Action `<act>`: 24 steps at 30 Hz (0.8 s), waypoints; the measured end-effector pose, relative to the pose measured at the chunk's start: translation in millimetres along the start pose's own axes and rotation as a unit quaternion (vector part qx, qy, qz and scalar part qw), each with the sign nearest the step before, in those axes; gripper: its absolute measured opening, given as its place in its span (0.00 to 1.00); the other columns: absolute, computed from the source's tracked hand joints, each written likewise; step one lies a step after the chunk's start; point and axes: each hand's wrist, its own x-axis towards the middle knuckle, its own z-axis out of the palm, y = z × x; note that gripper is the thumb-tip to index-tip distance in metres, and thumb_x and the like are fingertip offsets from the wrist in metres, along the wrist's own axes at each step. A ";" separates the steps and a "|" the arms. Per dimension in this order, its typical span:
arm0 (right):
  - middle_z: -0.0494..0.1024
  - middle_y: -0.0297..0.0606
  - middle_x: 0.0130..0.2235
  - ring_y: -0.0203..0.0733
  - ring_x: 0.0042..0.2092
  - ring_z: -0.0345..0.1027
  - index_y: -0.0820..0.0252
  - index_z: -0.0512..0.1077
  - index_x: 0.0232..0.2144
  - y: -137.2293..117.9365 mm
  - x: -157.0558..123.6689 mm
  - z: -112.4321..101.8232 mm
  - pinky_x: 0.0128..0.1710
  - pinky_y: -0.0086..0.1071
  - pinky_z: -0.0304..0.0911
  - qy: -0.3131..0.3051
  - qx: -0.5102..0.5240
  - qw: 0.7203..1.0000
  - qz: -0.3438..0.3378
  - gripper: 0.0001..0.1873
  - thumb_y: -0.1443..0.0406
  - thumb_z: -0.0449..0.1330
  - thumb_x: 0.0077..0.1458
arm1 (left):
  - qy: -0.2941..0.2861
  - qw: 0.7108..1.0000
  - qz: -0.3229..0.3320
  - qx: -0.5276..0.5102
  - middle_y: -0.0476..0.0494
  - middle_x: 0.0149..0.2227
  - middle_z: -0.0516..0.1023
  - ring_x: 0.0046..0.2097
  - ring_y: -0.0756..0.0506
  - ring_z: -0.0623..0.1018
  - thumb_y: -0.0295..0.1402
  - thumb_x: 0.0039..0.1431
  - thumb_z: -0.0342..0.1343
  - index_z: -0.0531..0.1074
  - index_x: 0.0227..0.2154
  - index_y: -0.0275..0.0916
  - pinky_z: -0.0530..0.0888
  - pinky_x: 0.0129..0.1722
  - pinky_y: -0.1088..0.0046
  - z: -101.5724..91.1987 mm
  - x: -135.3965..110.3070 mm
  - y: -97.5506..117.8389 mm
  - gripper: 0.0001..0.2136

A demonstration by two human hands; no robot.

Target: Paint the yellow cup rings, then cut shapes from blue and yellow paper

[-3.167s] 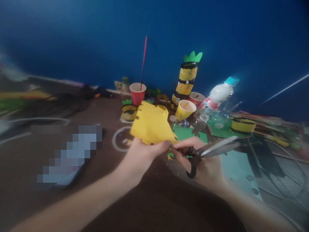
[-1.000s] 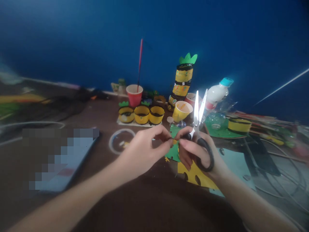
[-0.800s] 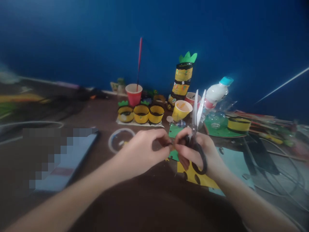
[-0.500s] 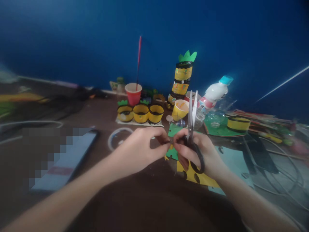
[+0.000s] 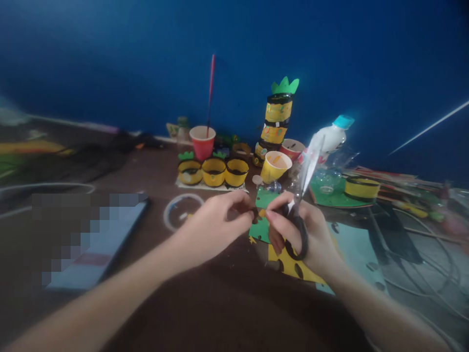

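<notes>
My right hand (image 5: 304, 227) is wrapped round the black handles of a pair of scissors (image 5: 311, 168), whose blades point up and away. Close to that hand's thumb and fingertip is a tiny orange-yellow piece (image 5: 261, 213). Thumb and forefinger of my left hand (image 5: 220, 220) are pinched together just left of it, at something small and dark that I cannot make out. Beneath the hands lie a green sheet (image 5: 260, 232) with holes, a yellow sheet (image 5: 304, 268) with holes and a pale blue sheet (image 5: 357, 249).
Behind the hands stand three joined yellow-and-black rings (image 5: 213, 172), a red cup (image 5: 202, 142), a yellow cup (image 5: 274, 168) and a pineapple-like tower (image 5: 279, 110). A white bottle (image 5: 331, 139) leans at right. A tape roll (image 5: 170, 215) and a tablet-like slab (image 5: 98, 249) lie left.
The scissors have tilted to the right, and my right fingers have drawn slightly away from the left ones. The small orange-yellow piece shows more clearly between the hands.
</notes>
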 end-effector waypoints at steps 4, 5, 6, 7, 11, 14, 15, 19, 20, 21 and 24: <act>0.65 0.23 0.12 0.31 0.13 0.60 0.58 0.64 0.27 4.1 -1.3 5.1 0.12 0.24 0.56 0.036 0.032 0.999 -0.018 0.07 0.64 0.58 0.53 | -0.009 0.997 -0.025 -0.069 0.52 0.30 0.73 0.34 0.49 0.72 0.35 0.55 0.49 0.68 0.30 0.40 0.66 0.33 0.74 7.8 -0.7 -1.1 0.06; 0.65 0.23 0.12 0.31 0.13 0.60 0.58 0.63 0.27 4.8 -1.6 6.0 0.13 0.24 0.56 0.039 0.034 0.998 -0.020 0.07 0.64 0.58 0.53 | -0.003 0.997 -0.027 -0.079 0.51 0.30 0.73 0.35 0.48 0.72 0.36 0.55 0.50 0.68 0.31 0.40 0.66 0.33 0.73 8.9 -1.0 -1.0 0.06; 0.65 0.23 0.12 0.31 0.13 0.60 0.58 0.63 0.26 5.5 -1.8 6.7 0.13 0.24 0.56 0.043 0.035 0.998 -0.021 0.07 0.64 0.59 0.53 | 0.003 0.996 -0.028 -0.085 0.51 0.30 0.73 0.34 0.48 0.72 0.36 0.55 0.50 0.68 0.31 0.40 0.66 0.33 0.73 9.6 -1.3 -0.9 0.06; 0.65 0.23 0.12 0.31 0.13 0.60 0.58 0.63 0.26 6.2 -1.9 7.3 0.13 0.24 0.56 0.047 0.035 0.998 -0.022 0.08 0.64 0.59 0.53 | 0.008 0.995 -0.028 -0.091 0.51 0.30 0.73 0.34 0.48 0.72 0.36 0.55 0.50 0.67 0.30 0.40 0.66 0.33 0.73 10.0 -1.5 -0.7 0.06; 0.65 0.23 0.13 0.31 0.13 0.60 0.57 0.61 0.27 10.4 -2.4 8.6 0.12 0.24 0.56 0.043 0.034 0.998 -0.022 0.09 0.62 0.57 0.55 | 0.020 0.994 -0.024 -0.103 0.53 0.28 0.72 0.33 0.50 0.72 0.36 0.54 0.52 0.67 0.28 0.40 0.66 0.32 0.75 10.3 -0.9 -1.4 0.06; 0.65 0.23 0.13 0.31 0.13 0.60 0.57 0.60 0.28 13.4 -3.2 9.0 0.13 0.24 0.56 0.037 0.046 0.998 -0.016 0.09 0.62 0.57 0.56 | 0.025 0.994 -0.031 -0.100 0.53 0.28 0.71 0.33 0.50 0.71 0.37 0.55 0.52 0.67 0.29 0.40 0.65 0.32 0.75 10.6 0.3 -3.9 0.07; 0.65 0.23 0.13 0.31 0.14 0.60 0.57 0.60 0.28 14.1 -3.4 9.1 0.14 0.24 0.56 0.038 0.050 0.998 -0.014 0.09 0.62 0.57 0.56 | 0.026 0.994 -0.033 -0.099 0.53 0.28 0.71 0.33 0.50 0.71 0.38 0.54 0.52 0.67 0.29 0.40 0.65 0.32 0.74 10.8 0.5 -4.6 0.07; 0.64 0.22 0.13 0.31 0.14 0.59 0.57 0.60 0.28 15.2 -3.5 9.9 0.14 0.24 0.55 0.028 0.064 0.998 -0.011 0.09 0.61 0.56 0.56 | 0.029 0.994 -0.025 -0.104 0.53 0.29 0.71 0.33 0.51 0.70 0.38 0.55 0.52 0.67 0.29 0.40 0.65 0.32 0.74 11.3 0.6 -4.9 0.07; 0.64 0.22 0.13 0.31 0.13 0.59 0.57 0.60 0.28 15.1 -3.2 10.1 0.14 0.24 0.54 0.023 0.066 0.998 -0.011 0.09 0.61 0.56 0.57 | 0.030 0.993 -0.020 -0.108 0.54 0.29 0.71 0.33 0.51 0.70 0.37 0.55 0.52 0.67 0.29 0.40 0.65 0.33 0.75 11.1 0.5 -4.3 0.06; 0.64 0.23 0.13 0.31 0.13 0.59 0.57 0.60 0.28 14.9 -3.0 10.1 0.14 0.24 0.54 0.018 0.067 0.998 -0.010 0.09 0.62 0.56 0.57 | 0.031 0.993 -0.016 -0.112 0.54 0.29 0.71 0.33 0.51 0.71 0.36 0.55 0.52 0.67 0.29 0.40 0.65 0.33 0.75 10.7 0.3 -3.9 0.06; 0.66 0.24 0.14 0.31 0.15 0.60 0.58 0.61 0.28 13.0 -3.2 8.8 0.15 0.24 0.55 -0.008 0.073 0.997 -0.006 0.09 0.62 0.55 0.57 | 0.037 0.992 -0.010 -0.120 0.54 0.29 0.70 0.33 0.51 0.71 0.35 0.55 0.52 0.67 0.29 0.40 0.66 0.33 0.75 9.2 -0.2 -4.1 0.05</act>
